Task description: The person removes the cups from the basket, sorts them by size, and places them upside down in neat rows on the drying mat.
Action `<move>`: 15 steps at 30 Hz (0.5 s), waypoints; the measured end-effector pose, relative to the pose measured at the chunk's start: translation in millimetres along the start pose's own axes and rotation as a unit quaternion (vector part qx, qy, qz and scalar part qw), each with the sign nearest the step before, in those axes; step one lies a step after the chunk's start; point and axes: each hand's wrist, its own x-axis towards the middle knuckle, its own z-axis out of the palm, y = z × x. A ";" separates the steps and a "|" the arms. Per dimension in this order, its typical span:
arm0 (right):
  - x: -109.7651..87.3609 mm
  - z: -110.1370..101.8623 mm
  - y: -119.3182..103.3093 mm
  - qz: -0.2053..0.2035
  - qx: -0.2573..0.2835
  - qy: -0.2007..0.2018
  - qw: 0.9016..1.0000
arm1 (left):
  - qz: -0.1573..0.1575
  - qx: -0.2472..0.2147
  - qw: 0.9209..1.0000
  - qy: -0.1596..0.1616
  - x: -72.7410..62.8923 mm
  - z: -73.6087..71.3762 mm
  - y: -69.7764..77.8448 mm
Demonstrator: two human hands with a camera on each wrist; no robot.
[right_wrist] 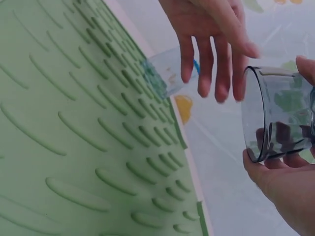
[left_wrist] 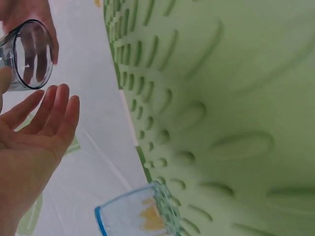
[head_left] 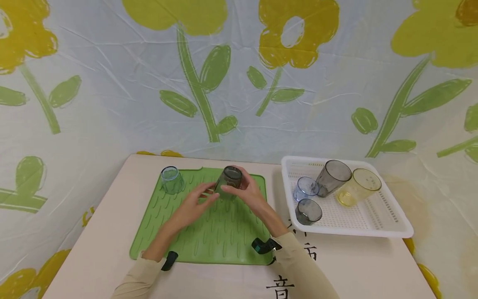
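My right hand (head_left: 252,195) grips a grey clear drinking glass (head_left: 226,179), thumb on one side and fingers round the other. The glass is upside down over the green ridged mat (head_left: 213,236), its rim facing the mat. In the right wrist view, that rim shows clear of the mat's surface. Beside the glass is my left hand (head_left: 192,207), fingers loosely extended with the thumb close to the rim; in the left wrist view, its palm (left_wrist: 37,142) shows with nothing in it. At the mat's far left corner stands a light blue glass (head_left: 172,181).
A white perforated basket (head_left: 354,232) stands at the right. It holds a tall grey glass (head_left: 330,178), a yellow glass (head_left: 358,187), a small blue glass (head_left: 304,190) and a short grey glass (head_left: 308,212). A flower-printed cloth (head_left: 242,124) hangs behind the table.
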 end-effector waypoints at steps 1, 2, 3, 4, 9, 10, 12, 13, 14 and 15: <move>1.8 0.8 0.3 -0.001 -0.005 0.005 1.000 | 0.002 0.006 1.000 0.004 -0.9 -1.0 -2.5; 3.4 1.5 0.8 0.000 -0.008 0.011 1.000 | 0.004 0.009 1.000 0.008 -2.1 -2.3 -4.9; 5.1 2.3 1.4 0.000 -0.012 0.017 1.000 | 0.005 0.013 1.000 0.012 -3.3 -3.6 -7.2; 6.7 3.0 2.4 0.001 -0.013 0.024 1.000 | 0.006 0.017 1.000 0.018 -4.5 -5.1 -9.1; 15.6 6.8 7.9 0.003 -0.027 0.060 0.998 | 0.006 0.041 0.997 0.064 -11.7 -13.7 -20.5; 17.8 7.6 9.4 0.002 -0.024 0.064 0.998 | 0.008 0.049 0.996 0.075 -13.2 -15.7 -23.4; 21.7 10.3 10.9 0.000 -0.018 0.069 0.997 | 0.013 0.065 0.994 0.092 -16.6 -19.7 -29.5; 23.7 11.8 11.6 -0.003 -0.016 0.069 0.997 | 0.016 0.071 0.992 0.099 -18.5 -21.8 -32.1; 26.0 13.1 12.8 -0.005 -0.015 0.068 0.998 | 0.020 0.075 0.992 0.101 -20.1 -24.0 -34.6; 28.0 14.9 13.2 -0.006 -0.017 0.066 0.998 | 0.022 0.077 0.991 0.105 -22.0 -26.3 -36.9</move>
